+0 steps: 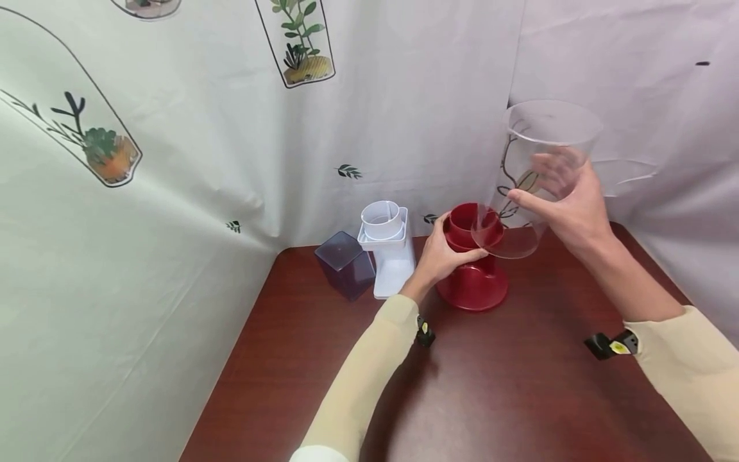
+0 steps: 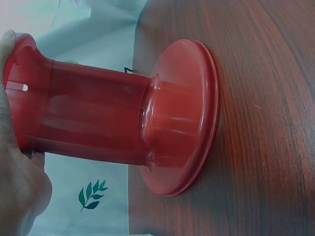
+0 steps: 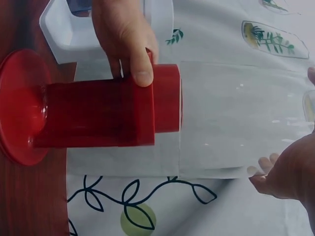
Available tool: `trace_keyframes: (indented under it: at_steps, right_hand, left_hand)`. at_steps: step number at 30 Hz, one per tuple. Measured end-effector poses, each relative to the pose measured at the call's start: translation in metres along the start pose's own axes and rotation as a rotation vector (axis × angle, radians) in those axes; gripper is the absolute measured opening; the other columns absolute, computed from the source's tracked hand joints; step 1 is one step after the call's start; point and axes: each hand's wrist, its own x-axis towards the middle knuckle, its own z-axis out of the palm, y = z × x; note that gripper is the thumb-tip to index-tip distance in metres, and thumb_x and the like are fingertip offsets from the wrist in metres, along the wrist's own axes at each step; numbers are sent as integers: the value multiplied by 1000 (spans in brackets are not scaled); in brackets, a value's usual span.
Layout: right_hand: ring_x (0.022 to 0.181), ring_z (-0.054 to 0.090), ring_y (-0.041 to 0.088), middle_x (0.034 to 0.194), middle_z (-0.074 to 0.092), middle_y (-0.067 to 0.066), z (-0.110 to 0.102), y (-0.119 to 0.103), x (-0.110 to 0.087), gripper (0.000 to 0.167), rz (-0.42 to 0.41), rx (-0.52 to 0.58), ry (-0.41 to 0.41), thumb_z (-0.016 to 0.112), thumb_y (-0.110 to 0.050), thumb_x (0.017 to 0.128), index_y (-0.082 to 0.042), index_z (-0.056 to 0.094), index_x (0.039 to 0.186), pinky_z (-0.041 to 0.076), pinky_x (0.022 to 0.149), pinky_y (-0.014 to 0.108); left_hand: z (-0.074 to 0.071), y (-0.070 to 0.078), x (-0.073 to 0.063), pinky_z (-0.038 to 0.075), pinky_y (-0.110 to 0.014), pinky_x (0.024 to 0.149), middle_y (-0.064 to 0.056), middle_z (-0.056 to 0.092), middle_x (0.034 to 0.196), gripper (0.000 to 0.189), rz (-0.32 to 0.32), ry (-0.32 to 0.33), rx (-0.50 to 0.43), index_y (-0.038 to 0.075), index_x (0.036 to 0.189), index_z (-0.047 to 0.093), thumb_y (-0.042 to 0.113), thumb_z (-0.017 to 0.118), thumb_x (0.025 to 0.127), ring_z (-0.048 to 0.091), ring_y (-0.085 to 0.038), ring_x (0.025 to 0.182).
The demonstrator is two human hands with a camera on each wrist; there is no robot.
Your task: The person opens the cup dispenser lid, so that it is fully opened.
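Observation:
A glossy red plastic stand [image 1: 473,292] with a round base and a raised collar is upright near the table's back edge. My left hand [image 1: 440,258] grips it just below the collar, thumb in front. In the right wrist view the thumb presses the stand's rim. My right hand [image 1: 568,196] holds a clear, open-topped plastic cylinder [image 1: 545,131] from the side, above and to the right of the stand. The cylinder tilts, its lower end close to the red collar [image 3: 167,98]. Whether the two touch cannot be told.
To the left of the red stand is a white stand [image 1: 394,269] with a round collar. Beside it a dark translucent box [image 1: 346,263] lies tilted. A pale printed curtain [image 1: 231,160] hangs right behind the reddish-brown table [image 1: 519,385].

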Motion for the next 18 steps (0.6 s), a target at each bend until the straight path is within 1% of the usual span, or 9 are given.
trace_keyframes:
  at_steps: [1,5,7,10,13,15,18]
  right_hand:
    - [133,54,20,137,62,5,-1,1,-1,84,-3,38,10,88,6,80,-14,45,150,47,106,18]
    - [131,55,20,134,63,4,-7,4,-5,84,-16,119,46,86,10,79,-12,45,148,46,106,19]
    - [132,55,20,135,63,4,-10,4,-7,84,-23,131,58,86,11,79,-11,45,148,46,107,19]
    - [132,55,20,135,63,6,-14,5,-10,84,-46,124,75,86,14,77,-11,47,147,46,107,19]
    - [133,55,20,137,62,6,-20,6,-13,87,-79,73,89,87,15,74,-11,47,147,46,107,18]
    - [135,54,20,140,60,7,-24,7,-15,92,-99,66,86,86,18,71,-10,46,149,44,110,19]
    - [137,54,20,143,57,8,-29,10,-18,97,-107,44,73,85,20,70,-10,43,151,43,112,20]
  left_hand:
    - [0,0,1,59,-28,89,3,56,146,103,4,2,3,23,160,35,44,93,78,56,-13,126]
    - [-1,-1,2,59,-27,88,2,57,144,102,19,9,14,21,160,36,43,93,78,57,-13,124]
    - [-2,-2,2,59,-28,88,2,57,145,103,16,9,22,21,160,35,43,93,78,57,-13,125]
    - [-2,-2,2,59,-28,87,2,57,145,103,8,7,32,21,161,35,44,92,79,57,-14,125]
    - [-2,-2,3,59,-29,88,2,57,145,103,9,9,31,21,161,35,46,92,79,56,-14,126]
    - [-3,-3,5,59,-29,88,3,56,145,103,12,13,28,22,161,35,45,92,78,56,-13,126]
    - [-3,-4,6,59,-30,89,3,57,145,103,10,18,26,22,160,36,45,93,78,56,-13,126]
